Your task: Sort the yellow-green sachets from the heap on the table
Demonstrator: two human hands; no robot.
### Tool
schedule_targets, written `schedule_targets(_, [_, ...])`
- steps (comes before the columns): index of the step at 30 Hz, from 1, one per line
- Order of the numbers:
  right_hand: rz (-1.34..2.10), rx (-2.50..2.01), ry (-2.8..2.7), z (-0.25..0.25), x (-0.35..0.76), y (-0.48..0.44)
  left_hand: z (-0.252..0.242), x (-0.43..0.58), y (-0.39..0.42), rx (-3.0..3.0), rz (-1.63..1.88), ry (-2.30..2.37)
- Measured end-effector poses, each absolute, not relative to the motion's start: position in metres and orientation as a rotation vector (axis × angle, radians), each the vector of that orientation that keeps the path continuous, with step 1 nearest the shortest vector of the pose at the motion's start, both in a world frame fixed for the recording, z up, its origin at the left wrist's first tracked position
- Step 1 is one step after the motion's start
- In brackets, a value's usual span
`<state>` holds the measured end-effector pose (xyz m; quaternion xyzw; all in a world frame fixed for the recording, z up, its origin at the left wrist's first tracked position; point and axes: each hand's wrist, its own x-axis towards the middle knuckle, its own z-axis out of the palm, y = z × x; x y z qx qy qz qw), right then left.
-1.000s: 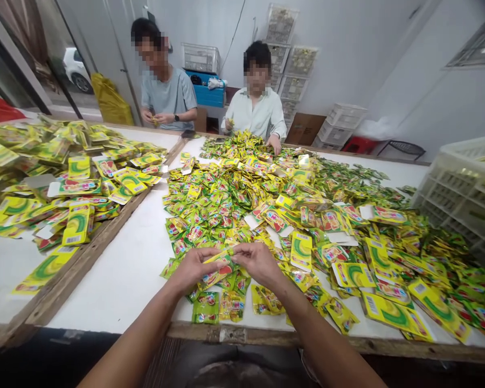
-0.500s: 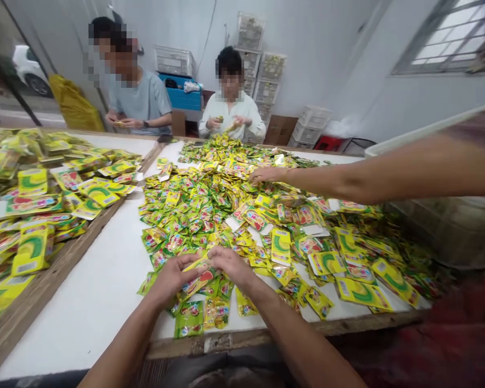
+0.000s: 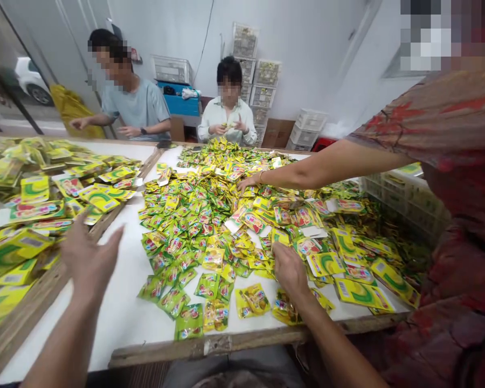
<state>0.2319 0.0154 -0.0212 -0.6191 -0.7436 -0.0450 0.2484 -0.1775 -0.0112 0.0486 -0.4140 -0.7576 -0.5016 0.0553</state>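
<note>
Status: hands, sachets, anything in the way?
Left hand open over white tabletop edge. Right hand on small green-yellow foil sachets, grip unclear. Co-worker's bare arm stretched across pile.

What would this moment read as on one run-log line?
left hand: open, empty, raised over wooden divider | right hand: palm down on packets | co-worker's hand: on same pile

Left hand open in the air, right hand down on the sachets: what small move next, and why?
Probably close the right hand to pinch one packet from the sachet pile it lies on; the left hand hangs open and empty, off to the side.
</note>
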Motion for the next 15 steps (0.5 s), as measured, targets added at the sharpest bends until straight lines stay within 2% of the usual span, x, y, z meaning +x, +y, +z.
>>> schedule_targets(4, [-0.023, -1.432, -1.700, 0.011, 0.203, 0.006, 0.037, -0.103, -0.001, -1.828, -1.793, -2.253])
schedule_targets(8, [0.724, -1.283, -1.701, 0.033, 0.149, -0.002, 0.030, -0.068, -0.002, -2.653, -1.914, -2.164])
schedule_targets(10, [0.925, -1.238, -1.723, 0.029, 0.124, 0.003, 0.027, -0.070, -0.006, -2.877, -1.961, -2.288])
schedule_targets(12, [0.888, -1.345, -1.768, 0.019, 0.107, 0.012, 0.023, -0.080, -0.011, -2.779, -1.996, -2.531])
schedule_targets(15, [0.563, -1.544, -2.087, 0.003, 0.094, 0.022, 0.015, -0.100, -0.020, -2.317, -2.037, -2.830])
